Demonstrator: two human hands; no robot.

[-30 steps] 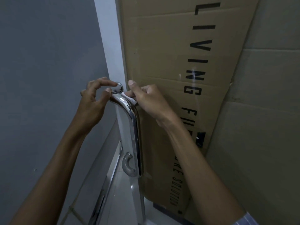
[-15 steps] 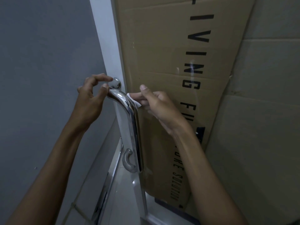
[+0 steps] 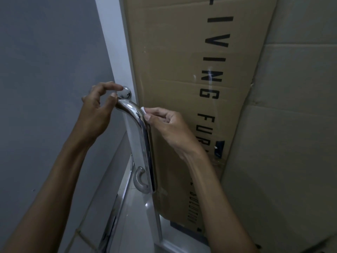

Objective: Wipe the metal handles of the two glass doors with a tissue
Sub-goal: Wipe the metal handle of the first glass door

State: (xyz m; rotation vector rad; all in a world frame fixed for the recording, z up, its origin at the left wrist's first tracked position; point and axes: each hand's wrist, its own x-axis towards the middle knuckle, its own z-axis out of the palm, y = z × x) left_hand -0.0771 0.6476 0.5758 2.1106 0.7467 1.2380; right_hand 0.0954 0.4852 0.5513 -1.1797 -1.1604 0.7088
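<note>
Right hand fingers pinch small white tissue against top bend of shiny metal handle on glass door. Left hand thumb touches handle's top end, other fingers curled loose, holding nothing (just steadying). To wipe well: press tissue flat, slide slowly down whole bar. Most of tissue hidden under fingers. Second door's handle not seen.
</note>
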